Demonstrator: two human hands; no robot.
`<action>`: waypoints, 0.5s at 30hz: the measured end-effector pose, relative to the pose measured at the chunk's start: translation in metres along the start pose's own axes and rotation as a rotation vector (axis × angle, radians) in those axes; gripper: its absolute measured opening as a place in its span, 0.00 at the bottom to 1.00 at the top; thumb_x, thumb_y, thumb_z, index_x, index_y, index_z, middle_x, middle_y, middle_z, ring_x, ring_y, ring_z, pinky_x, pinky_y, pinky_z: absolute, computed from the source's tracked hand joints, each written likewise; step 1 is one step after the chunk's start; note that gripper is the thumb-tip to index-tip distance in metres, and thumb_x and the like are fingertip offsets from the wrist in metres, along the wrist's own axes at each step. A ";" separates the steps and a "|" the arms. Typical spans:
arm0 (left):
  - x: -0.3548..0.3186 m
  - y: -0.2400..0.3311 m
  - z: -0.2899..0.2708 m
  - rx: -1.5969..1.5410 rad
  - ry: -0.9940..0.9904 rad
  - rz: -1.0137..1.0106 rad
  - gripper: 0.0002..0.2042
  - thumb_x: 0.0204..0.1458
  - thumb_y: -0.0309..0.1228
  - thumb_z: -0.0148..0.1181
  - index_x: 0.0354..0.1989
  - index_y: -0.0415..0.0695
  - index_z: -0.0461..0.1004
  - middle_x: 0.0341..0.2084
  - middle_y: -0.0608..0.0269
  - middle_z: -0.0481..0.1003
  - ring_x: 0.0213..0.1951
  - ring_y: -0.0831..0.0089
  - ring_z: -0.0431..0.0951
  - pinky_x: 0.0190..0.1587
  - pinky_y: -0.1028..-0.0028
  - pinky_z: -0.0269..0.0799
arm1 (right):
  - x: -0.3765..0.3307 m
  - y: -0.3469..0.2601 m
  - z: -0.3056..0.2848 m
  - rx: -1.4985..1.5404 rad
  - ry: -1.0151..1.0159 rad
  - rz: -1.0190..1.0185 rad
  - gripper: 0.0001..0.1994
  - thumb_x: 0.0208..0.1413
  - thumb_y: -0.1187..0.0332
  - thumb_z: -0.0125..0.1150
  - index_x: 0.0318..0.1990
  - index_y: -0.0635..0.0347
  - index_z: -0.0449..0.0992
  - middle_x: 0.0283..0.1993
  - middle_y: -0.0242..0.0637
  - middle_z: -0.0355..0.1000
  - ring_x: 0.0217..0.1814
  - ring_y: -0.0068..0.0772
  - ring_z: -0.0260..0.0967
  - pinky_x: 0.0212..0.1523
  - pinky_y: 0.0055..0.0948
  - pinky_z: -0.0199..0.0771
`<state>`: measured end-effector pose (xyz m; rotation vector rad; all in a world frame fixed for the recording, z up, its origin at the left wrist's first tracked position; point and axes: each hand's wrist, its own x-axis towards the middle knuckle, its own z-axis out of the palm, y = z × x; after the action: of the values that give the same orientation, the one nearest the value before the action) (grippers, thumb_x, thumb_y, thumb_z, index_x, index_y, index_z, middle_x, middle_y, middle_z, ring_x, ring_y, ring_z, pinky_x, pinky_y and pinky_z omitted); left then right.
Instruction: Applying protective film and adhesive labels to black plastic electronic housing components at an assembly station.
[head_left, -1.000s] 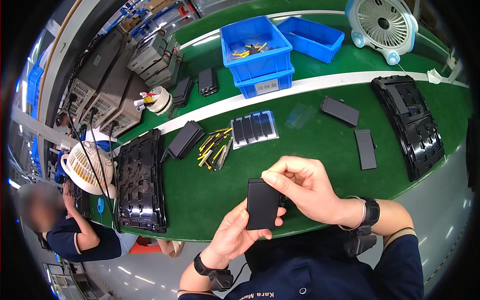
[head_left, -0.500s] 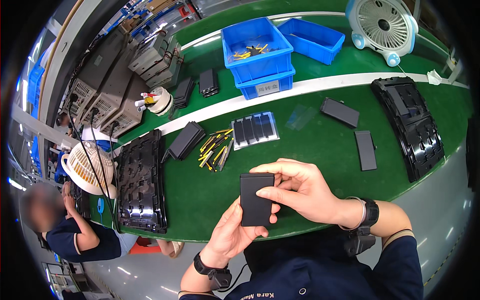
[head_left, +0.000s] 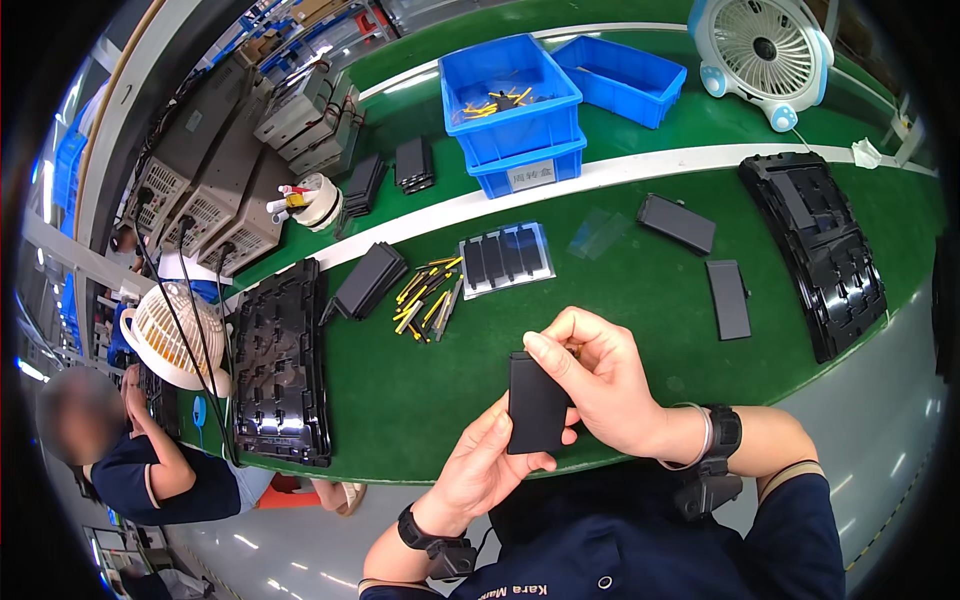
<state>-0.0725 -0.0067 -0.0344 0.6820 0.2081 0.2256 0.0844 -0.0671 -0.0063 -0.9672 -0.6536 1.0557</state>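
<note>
Just over the table's near edge, I hold a flat black rectangular pack (head_left: 538, 405) upright and slightly tilted. My left hand (head_left: 478, 463) is closed around its lower left side, thumb on the front and fingers behind. At the top right corner my right hand (head_left: 608, 385) pinches the edge between thumb and bent fingers; the fingertips are partly hidden. Beyond my hands lie a loose pile of yellow-and-black strips (head_left: 430, 298) and a clear sheet (head_left: 507, 260) bearing several black strips. Similar packs lie to the right, one dark pack (head_left: 728, 300) nearer and another pack (head_left: 677, 224) farther off.
Black moulded trays flank the work area, a left tray (head_left: 282, 365) and a right tray (head_left: 815, 255). More packs (head_left: 368, 280) are stacked beside the strips. Blue bins (head_left: 512, 100) and a fan (head_left: 763, 50) stand at the back. Another person (head_left: 150, 460) sits at the left.
The pack has shifted slightly to the right. My right thumb has moved from the pack's front face up to its top corner, while my left hand keeps its hold.
</note>
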 end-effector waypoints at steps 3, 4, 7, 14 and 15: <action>0.000 -0.001 0.001 0.034 0.011 0.010 0.28 0.61 0.43 0.41 0.64 0.39 0.46 0.52 0.49 0.65 0.50 0.66 0.70 0.43 0.74 0.72 | -0.001 0.002 0.002 -0.056 0.030 -0.034 0.09 0.58 0.66 0.54 0.30 0.62 0.68 0.24 0.31 0.70 0.14 0.08 0.60 0.08 0.11 0.56; 0.000 -0.001 0.001 0.039 0.015 0.014 0.28 0.61 0.43 0.41 0.64 0.39 0.46 0.52 0.50 0.65 0.50 0.66 0.70 0.43 0.74 0.72 | -0.001 0.002 0.003 -0.060 0.040 -0.045 0.10 0.58 0.66 0.54 0.29 0.62 0.67 0.23 0.31 0.69 0.14 0.08 0.60 0.07 0.11 0.56; 0.000 -0.004 -0.002 0.000 0.008 0.023 0.28 0.61 0.42 0.40 0.64 0.39 0.46 0.52 0.48 0.65 0.50 0.66 0.70 0.42 0.74 0.73 | -0.001 0.002 0.002 -0.082 0.033 -0.039 0.10 0.58 0.66 0.54 0.30 0.63 0.69 0.25 0.31 0.69 0.16 0.09 0.61 0.10 0.12 0.58; -0.006 0.009 -0.011 -0.058 0.118 0.074 0.25 0.60 0.42 0.42 0.61 0.41 0.50 0.51 0.44 0.65 0.47 0.64 0.72 0.42 0.72 0.75 | 0.003 -0.012 -0.024 -0.183 -0.025 0.014 0.17 0.63 0.62 0.45 0.50 0.65 0.71 0.46 0.35 0.68 0.42 0.23 0.65 0.46 0.24 0.66; -0.008 0.017 -0.013 -0.002 0.143 0.091 0.25 0.60 0.42 0.43 0.61 0.41 0.50 0.51 0.44 0.65 0.48 0.64 0.72 0.42 0.72 0.75 | 0.004 -0.014 -0.036 -0.353 -0.073 -0.038 0.18 0.63 0.61 0.43 0.50 0.66 0.71 0.45 0.36 0.69 0.45 0.24 0.66 0.48 0.25 0.66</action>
<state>-0.0855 0.0114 -0.0322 0.6742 0.3137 0.3621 0.1215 -0.0776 -0.0102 -1.2185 -0.9362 0.9633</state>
